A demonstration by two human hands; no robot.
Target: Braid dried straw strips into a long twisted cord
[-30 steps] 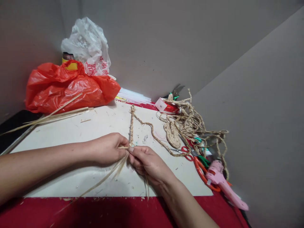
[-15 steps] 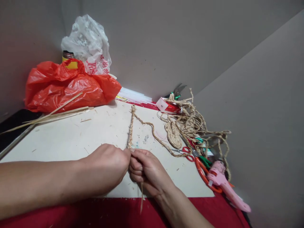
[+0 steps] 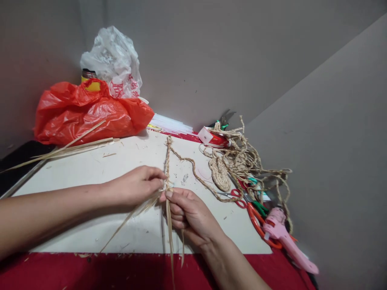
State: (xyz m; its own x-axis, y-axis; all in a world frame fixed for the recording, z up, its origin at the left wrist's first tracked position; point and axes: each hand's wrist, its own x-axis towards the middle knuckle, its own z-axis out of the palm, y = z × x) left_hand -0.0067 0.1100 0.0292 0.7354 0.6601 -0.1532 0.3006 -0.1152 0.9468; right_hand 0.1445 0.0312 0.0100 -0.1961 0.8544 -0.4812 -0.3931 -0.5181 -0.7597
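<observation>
A straw braid (image 3: 167, 161) runs down the middle of the white board, its knotted top end lying flat. My right hand (image 3: 192, 213) is closed, thumb and forefinger pinching the lower end of this braid. Loose straw strands (image 3: 169, 237) hang below those fingers toward the board's front edge, and another strand (image 3: 121, 227) slants out to the left. My left hand (image 3: 140, 185) is at the braid's left side, just above the right hand. Its bent thumb and forefinger close in at the braid's edge; the other fingers are partly hidden. A thin twisted cord (image 3: 193, 169) leads right from the braid's top.
On the right lie tangled braided cord (image 3: 250, 153), a woven oval sole-shaped piece (image 3: 220, 174), red-handled scissors (image 3: 238, 197) and a pink glue gun (image 3: 284, 233). Back left are a red plastic bag (image 3: 93, 114), a white plastic bag (image 3: 113, 56) and straw strips (image 3: 75, 148).
My left hand has moved up and left from the right hand, its fist loosening at the braid. The slanting and hanging strands now show. My right hand keeps its pinch.
</observation>
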